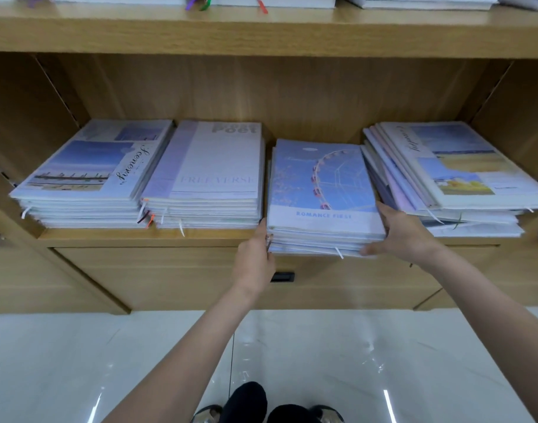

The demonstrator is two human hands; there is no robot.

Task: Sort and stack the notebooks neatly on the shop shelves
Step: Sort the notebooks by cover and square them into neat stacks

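Note:
Several stacks of notebooks lie side by side on a wooden shelf (139, 235). The third stack, topped by a blue Ferris-wheel notebook marked "ROMANCE FIRST" (319, 181), sticks out past the shelf's front edge. My left hand (255, 254) holds this stack's left front corner. My right hand (399, 232) grips its right front corner, thumb under the front edge and fingers along the right side. To the left are a "Scenery" stack (87, 172) and a "Free Verse" stack (212, 175). At the right a fanned, untidy stack (454, 175) leans over.
An upper shelf board (261, 32) with more notebooks (261, 0) on it hangs above the stacks. Below the shelf is a wooden cabinet front with a small black handle (282, 276). The glossy white floor (78, 361) and my feet show at the bottom.

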